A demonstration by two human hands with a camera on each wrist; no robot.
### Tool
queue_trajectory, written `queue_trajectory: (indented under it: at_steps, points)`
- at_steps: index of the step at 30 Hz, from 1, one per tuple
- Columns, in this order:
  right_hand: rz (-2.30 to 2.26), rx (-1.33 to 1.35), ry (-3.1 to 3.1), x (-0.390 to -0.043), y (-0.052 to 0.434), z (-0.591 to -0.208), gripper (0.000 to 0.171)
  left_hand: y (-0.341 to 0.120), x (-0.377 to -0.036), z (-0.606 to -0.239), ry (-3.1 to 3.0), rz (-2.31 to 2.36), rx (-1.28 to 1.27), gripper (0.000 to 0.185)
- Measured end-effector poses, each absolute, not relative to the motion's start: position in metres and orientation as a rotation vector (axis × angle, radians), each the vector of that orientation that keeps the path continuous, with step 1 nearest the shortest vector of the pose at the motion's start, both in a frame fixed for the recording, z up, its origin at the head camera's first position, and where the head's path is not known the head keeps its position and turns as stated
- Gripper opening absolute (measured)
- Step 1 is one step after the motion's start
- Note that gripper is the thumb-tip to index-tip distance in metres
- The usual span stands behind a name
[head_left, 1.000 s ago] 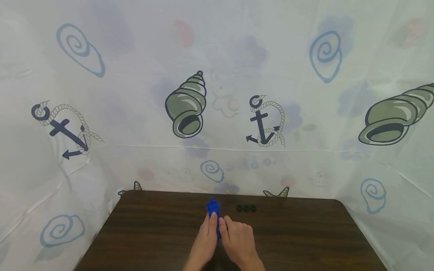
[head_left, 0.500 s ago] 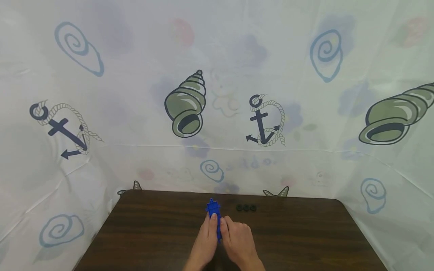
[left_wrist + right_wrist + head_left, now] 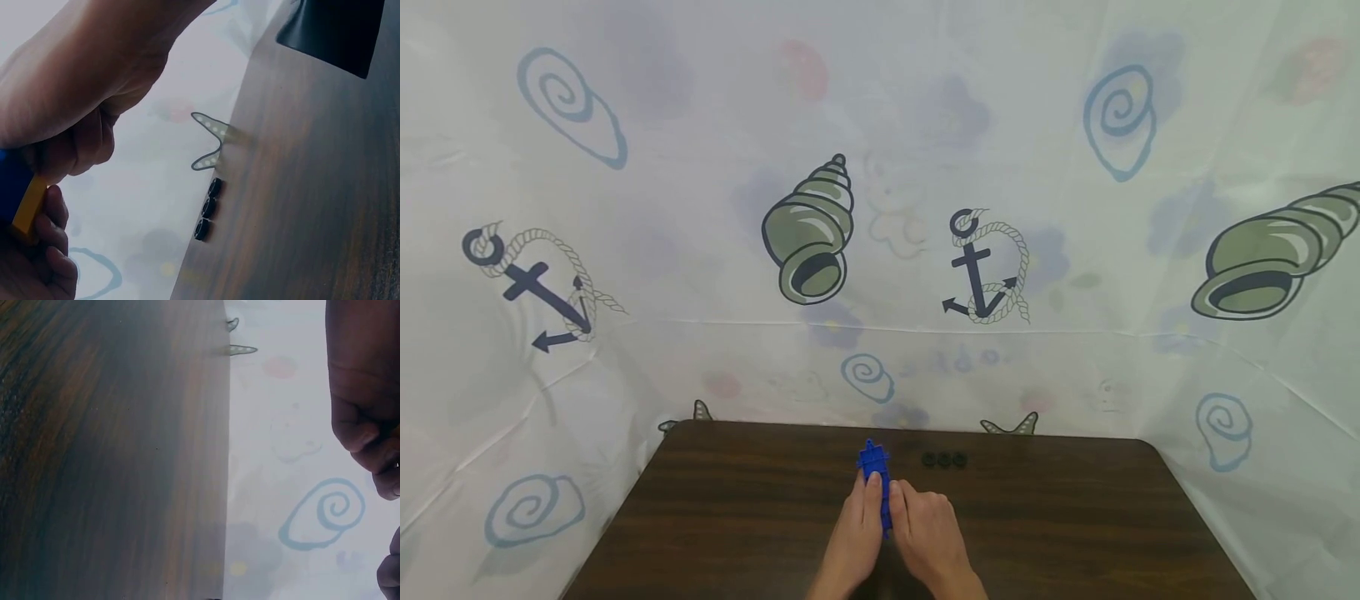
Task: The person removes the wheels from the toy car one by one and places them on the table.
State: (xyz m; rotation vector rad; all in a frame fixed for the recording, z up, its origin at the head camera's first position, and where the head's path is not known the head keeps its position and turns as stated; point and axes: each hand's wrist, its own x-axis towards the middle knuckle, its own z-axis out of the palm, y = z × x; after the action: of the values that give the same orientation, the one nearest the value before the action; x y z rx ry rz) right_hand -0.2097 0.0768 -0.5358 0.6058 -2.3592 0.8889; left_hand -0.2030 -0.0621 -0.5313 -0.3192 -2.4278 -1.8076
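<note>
A long blue plastic piece (image 3: 873, 460) with small side pegs and a pointed far end is held over the table between both hands. My left hand (image 3: 853, 529) grips its left side, thumb lying along the top. From the right, my right hand (image 3: 928, 529) holds the near part, thumb against its side and fingers curled. In the left wrist view, the blue piece (image 3: 11, 187) shows a yellow part (image 3: 28, 212) on its underside. Several fingers wrap round it there. Much of the piece is covered by the hands.
Three small black wheel-like rings (image 3: 944, 460) stand in a row near the far table edge, right of the hands. The dark wooden table (image 3: 737, 500) ends at a white sheet (image 3: 895, 125) printed with shells and anchors. A black object (image 3: 337, 34) hangs into the left wrist view.
The blue piece and both hands have shifted very slightly right. Both hands keep their hold on it, and the black rings have stayed in place.
</note>
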Motion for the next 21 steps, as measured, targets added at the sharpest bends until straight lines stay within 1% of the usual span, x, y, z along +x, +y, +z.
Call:
queue_trajectory:
  at_steps: [15, 21]
  points:
    - [0.988, 0.552, -2.384, -0.2067, 0.0732, -0.5335, 0.046, -0.0626, -0.2029, -0.5315, -2.421, -1.765, -0.332, 0.045]
    - [1.053, 0.536, -2.365, -0.2070, 0.0709, -0.5348, 0.046, -0.0628, -0.2032, -0.5320, -2.408, -1.758, -0.343, 0.045]
